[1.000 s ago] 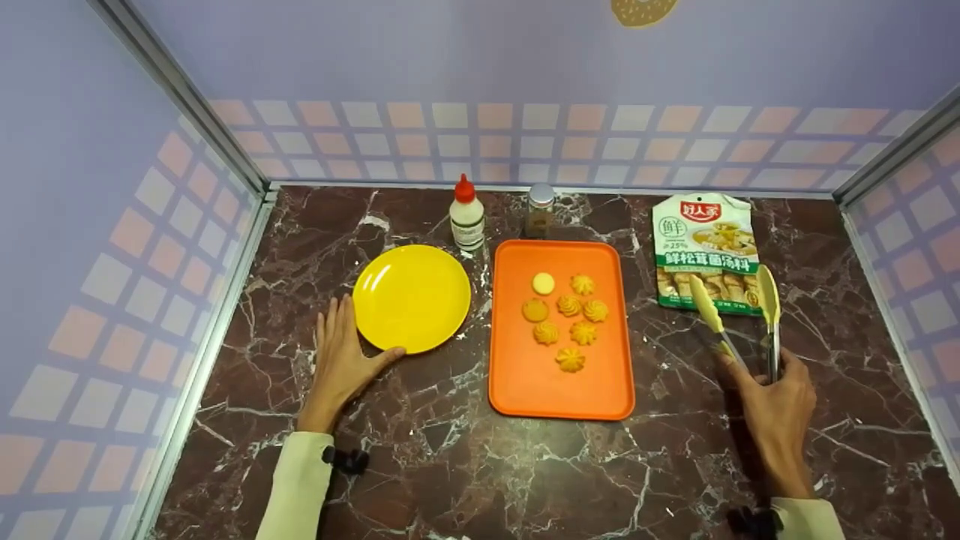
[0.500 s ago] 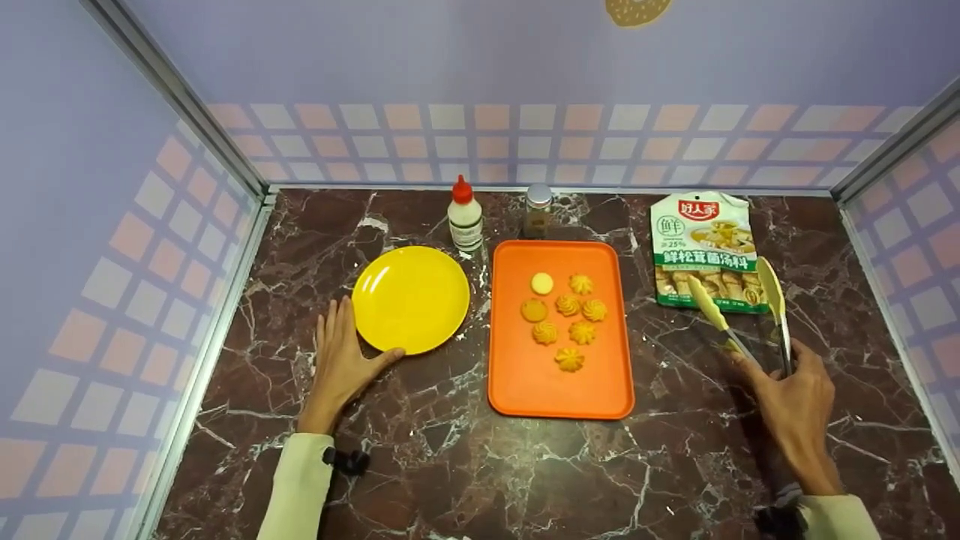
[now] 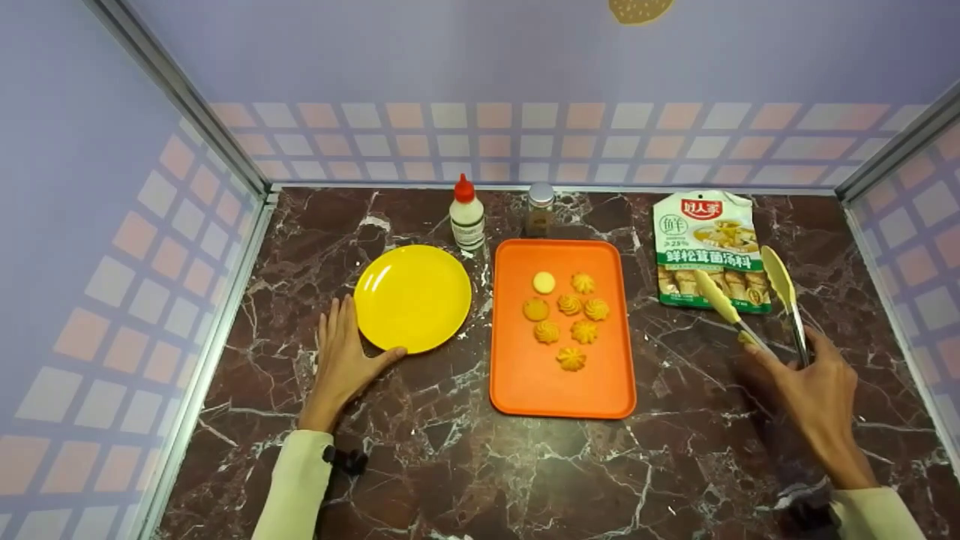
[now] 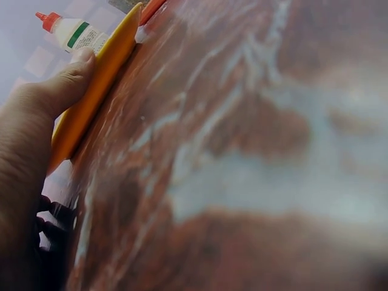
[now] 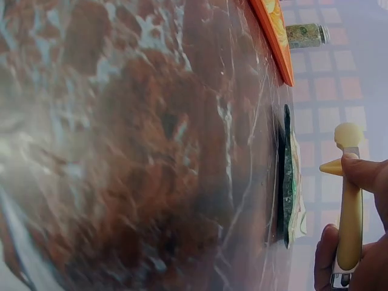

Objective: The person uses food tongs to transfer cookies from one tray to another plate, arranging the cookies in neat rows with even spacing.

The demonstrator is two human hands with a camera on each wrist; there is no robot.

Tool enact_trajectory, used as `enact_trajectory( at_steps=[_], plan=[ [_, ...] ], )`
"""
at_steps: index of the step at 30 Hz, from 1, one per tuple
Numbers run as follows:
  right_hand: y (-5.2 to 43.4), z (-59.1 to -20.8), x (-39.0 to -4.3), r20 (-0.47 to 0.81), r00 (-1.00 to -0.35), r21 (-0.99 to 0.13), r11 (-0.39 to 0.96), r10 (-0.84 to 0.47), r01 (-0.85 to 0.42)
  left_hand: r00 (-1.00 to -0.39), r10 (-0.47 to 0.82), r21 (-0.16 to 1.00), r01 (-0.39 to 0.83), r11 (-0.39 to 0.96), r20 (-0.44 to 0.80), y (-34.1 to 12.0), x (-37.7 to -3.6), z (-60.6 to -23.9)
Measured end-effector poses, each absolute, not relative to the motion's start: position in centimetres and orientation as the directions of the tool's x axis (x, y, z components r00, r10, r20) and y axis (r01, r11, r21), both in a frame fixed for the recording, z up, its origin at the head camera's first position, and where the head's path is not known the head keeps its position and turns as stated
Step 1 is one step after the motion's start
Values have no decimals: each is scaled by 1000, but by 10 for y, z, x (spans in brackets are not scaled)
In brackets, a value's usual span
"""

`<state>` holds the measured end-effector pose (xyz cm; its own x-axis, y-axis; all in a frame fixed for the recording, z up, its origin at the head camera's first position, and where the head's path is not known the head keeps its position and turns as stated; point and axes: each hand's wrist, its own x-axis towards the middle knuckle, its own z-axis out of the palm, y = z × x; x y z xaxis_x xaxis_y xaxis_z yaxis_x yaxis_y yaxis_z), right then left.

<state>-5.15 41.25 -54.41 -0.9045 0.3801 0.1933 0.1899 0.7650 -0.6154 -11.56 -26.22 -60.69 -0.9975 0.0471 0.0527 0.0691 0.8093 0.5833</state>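
My left hand (image 3: 346,360) lies against the lower left edge of a yellow plate (image 3: 412,298), fingers extended and thumb touching the rim. In the left wrist view the thumb (image 4: 70,79) rests along the plate's side (image 4: 100,85). The right hand (image 3: 817,397) grips metal tongs (image 3: 787,296) with pale yellow tips, which are spread apart with nothing between them. They are above the lower right part of a green and white food pouch (image 3: 705,240). In the right wrist view, thumb and fingers hold the tongs (image 5: 350,224) off the counter.
Between the hands lies an orange tray (image 3: 562,394) bearing several small cookies (image 3: 571,358). Behind it stand a red-capped squeeze bottle (image 3: 466,217) and a small spice jar (image 3: 540,210). Walls enclose the marble counter (image 3: 480,480) at the back and both sides.
My right hand has moved to the right and slightly away from me, carrying the tongs along. The left hand and plate stay where they were.
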Motion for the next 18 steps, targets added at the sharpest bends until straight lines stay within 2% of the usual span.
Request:
enact_trajectory(
  at_steps=[18],
  plan=[
    [411, -534, -64, 246, -937, -585, 809, 250, 62, -997, 47, 584, 72, 809, 58, -263, -115, -607]
  ],
)
